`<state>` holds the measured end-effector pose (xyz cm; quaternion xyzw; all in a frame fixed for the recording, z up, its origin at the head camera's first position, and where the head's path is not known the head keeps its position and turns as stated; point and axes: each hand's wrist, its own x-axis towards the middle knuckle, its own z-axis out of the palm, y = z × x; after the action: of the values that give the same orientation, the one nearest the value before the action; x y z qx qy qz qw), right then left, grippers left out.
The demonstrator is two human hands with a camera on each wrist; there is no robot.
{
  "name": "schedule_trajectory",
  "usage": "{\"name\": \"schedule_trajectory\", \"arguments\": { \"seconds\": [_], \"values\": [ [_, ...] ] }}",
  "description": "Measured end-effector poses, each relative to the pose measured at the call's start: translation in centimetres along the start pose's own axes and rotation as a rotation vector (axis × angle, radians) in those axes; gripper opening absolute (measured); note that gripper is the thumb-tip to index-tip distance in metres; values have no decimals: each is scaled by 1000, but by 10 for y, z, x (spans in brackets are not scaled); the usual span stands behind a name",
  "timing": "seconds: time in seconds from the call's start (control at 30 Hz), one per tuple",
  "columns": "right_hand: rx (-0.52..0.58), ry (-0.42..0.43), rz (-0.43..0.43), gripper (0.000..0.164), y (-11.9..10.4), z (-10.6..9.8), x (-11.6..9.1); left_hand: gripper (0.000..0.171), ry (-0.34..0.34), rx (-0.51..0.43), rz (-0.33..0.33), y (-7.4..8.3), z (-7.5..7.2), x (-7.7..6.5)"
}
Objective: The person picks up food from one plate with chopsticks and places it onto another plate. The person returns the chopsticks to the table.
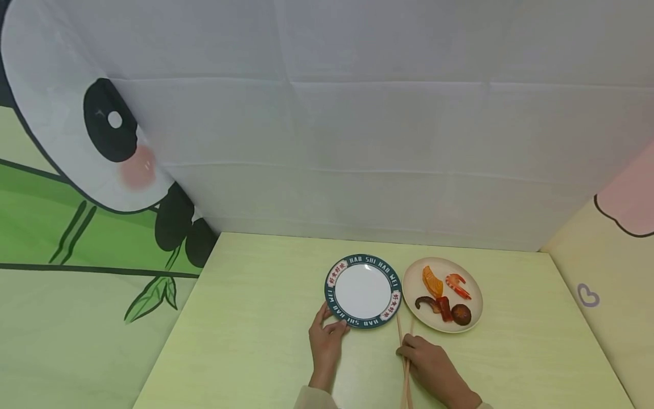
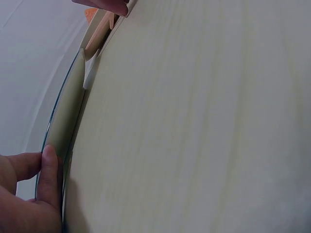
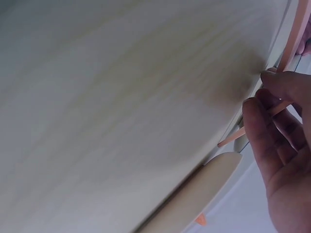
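Observation:
My left hand (image 1: 327,343) pinches the near-left rim of a white plate (image 1: 363,291) that has a dark green lettered border. In the left wrist view the thumb and fingers (image 2: 47,177) lie on either side of that rim. My right hand (image 1: 431,363) holds a pair of wooden chopsticks (image 1: 406,378), their tips pointing toward the gap between the plates. Just beyond it sits a cream plate (image 1: 476,307) with a shrimp (image 1: 457,286), an orange piece of food (image 1: 432,282), a mushroom cap (image 1: 461,314), a red-brown chunk (image 1: 444,309) and a dark curved piece (image 1: 427,303).
Both plates stand close side by side on a pale yellow-green table (image 1: 245,318). A white cloth backdrop (image 1: 357,142) rises at the table's far edge, and printed panels flank it on both sides.

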<state>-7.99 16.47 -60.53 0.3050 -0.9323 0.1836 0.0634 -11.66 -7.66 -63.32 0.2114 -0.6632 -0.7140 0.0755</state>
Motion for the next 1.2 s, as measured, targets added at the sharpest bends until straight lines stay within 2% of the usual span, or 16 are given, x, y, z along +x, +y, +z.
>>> {"name": "schedule_trajectory", "arguments": {
  "seconds": [0.13, 0.37, 0.77, 0.9, 1.2],
  "values": [
    [11, 9, 0, 18, 0, 0, 0, 74, -2, -9, 7, 0, -1, -1],
    [-5, 85, -52, 31, 3, 2, -1, 73, 4, 0, 0, 2, 0, -1],
    [-29, 162, -143, 33, 14, -1, -3, 73, 10, 6, -3, 2, 0, -1],
    [-23, 145, -163, 33, 17, -3, -3, 74, 1, -9, 6, 5, -1, -2],
    [-18, 71, -141, 29, 15, -6, -3, 73, -16, -11, 1, 6, -2, -2]
  ]
}}
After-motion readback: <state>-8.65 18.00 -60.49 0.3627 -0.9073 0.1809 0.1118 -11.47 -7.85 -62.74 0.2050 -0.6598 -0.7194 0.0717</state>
